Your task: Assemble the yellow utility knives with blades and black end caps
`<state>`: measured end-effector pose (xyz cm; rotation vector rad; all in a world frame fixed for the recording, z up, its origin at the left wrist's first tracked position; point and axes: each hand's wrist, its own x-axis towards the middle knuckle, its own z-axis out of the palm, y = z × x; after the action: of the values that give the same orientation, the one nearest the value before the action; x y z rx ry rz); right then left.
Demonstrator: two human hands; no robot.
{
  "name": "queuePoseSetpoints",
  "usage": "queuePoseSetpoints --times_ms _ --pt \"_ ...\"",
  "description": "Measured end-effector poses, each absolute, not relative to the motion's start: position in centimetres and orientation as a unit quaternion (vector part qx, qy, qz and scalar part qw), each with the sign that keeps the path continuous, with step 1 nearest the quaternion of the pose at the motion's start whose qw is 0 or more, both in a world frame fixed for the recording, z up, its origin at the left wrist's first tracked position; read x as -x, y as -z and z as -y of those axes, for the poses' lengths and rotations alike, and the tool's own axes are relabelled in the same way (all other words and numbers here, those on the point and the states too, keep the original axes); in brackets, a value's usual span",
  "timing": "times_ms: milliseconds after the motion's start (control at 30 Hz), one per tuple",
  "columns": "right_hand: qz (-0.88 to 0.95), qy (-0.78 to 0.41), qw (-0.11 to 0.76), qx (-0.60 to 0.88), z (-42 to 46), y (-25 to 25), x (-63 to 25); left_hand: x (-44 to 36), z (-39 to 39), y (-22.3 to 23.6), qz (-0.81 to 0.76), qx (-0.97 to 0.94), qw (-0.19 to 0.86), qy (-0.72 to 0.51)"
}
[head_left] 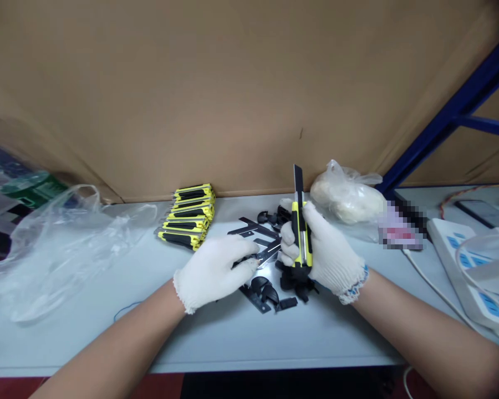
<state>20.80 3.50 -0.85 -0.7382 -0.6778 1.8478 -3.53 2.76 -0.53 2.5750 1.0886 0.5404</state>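
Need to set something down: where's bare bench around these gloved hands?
Bare pale-blue tabletop runs along the front edge, below the black plastic parts. A narrower patch lies between the right forearm and the white power strip. Crowded: around the white-gloved left hand, right hand and stacked yellow-and-black utility knives.

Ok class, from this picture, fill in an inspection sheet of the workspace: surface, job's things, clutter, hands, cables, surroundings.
Surface: pale bench.
Job's things: yellow-and-black utility knife, upright; metal blade; black plastic parts between the hands.
Clutter: stacked knives; plastic bag at left; filled bag behind the right hand.
Hands: white-gloved; right hand grips the knife; left hand pinches the blade.
Cables: white cable by the power strip.
Surroundings: cardboard wall; blue shelf frame; phone.
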Motion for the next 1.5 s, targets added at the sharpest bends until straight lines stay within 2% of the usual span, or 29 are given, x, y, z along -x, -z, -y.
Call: queuePoseSetpoints --times_ms 167,667,1000,1167,1500 --pt "0.313 -0.753 0.468 0.339 -3.2 0.8 -20.7 3.5 -2.8 0.5 -0.374 -0.899 0.150 -0.173" --pt "0.339 -0.760 0.457 0.315 -2.3 0.1 -21.2 3.5 -3.1 0.8 -0.362 -0.905 0.165 -0.153" --pt "0.334 -0.727 0.483 0.356 -2.3 -0.6 -21.0 3.9 -3.1 0.9 -0.387 -0.874 0.144 -0.255" --pt "0.334 -0.719 0.507 0.340 -2.6 0.0 -21.0 4.1 -3.3 1.2 -0.395 -0.870 0.151 -0.255" --pt "0.356 -0.742 0.488 0.292 -3.6 0.9 -21.3 4.4 -3.9 0.9 -0.392 -0.877 0.115 -0.253"
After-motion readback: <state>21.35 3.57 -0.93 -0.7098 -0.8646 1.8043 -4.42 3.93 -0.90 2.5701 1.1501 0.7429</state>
